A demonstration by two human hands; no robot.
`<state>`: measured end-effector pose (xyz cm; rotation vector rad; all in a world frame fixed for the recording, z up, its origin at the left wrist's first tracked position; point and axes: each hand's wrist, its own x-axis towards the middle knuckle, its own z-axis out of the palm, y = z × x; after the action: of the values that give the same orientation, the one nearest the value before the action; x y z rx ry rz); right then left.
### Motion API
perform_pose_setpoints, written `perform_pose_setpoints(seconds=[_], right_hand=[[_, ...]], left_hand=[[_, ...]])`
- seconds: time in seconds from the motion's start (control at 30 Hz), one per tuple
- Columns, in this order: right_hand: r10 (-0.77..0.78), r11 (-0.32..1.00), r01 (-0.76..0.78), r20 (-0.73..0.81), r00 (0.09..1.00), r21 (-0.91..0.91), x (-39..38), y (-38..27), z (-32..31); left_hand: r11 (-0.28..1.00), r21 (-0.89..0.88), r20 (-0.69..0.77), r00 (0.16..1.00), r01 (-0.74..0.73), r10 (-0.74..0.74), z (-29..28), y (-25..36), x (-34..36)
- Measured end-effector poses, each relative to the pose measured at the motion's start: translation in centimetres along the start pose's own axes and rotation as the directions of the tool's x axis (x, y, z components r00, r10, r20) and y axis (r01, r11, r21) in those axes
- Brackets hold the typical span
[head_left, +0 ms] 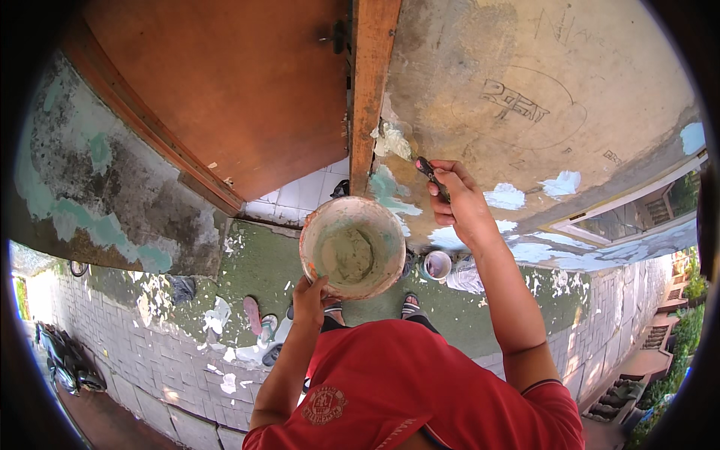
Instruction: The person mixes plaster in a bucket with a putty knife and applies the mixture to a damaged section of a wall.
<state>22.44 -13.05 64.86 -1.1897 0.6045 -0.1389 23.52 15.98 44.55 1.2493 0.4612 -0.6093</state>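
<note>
My left hand [307,301] grips the near left rim of a round, putty-smeared bucket [314,244], held in front of my body. Greyish-green paste [347,256] lies in the bottom of the bucket. In my right hand [466,201] is a putty knife [433,178], its dark handle between my fingers. The tip of the knife is at the wall [457,112], beside a thick cream patch of putty [392,141] close to the wooden door frame [371,75]. Its blade is mostly hidden by the putty and viewing angle.
A brown door [225,90] stands left of the frame. Below the wall are a small whitish bucket [436,265] and a low window [637,206]. Paint flakes [217,315] litter the green floor, with loose footwear [253,313] at left. A motorcycle [64,360] stands farther left.
</note>
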Motion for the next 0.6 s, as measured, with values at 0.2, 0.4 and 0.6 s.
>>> perform_pose_setpoints(seconds=[0.2, 0.4, 0.6], right_hand=[[-0.049, 0.998, 0.049, 0.008, 0.999, -0.050, 2.8, 0.1, -0.4], [-0.031, 0.976, 0.023, -0.031, 0.999, -0.216, 2.7, -3.1, 0.8], [-0.028, 0.908, 0.038, 0.032, 0.999, -0.417, 0.8, -6.0, 0.0]], left_hand=[[1.000, -0.004, 0.031, 1.000, 0.001, -0.001, 0.3, 0.2, -0.5], [1.000, 0.010, 0.051, 0.999, 0.005, -0.006, -0.7, -0.5, -0.5], [0.999, -0.052, 0.051, 0.999, -0.012, 0.014, -0.5, -0.2, -1.0]])
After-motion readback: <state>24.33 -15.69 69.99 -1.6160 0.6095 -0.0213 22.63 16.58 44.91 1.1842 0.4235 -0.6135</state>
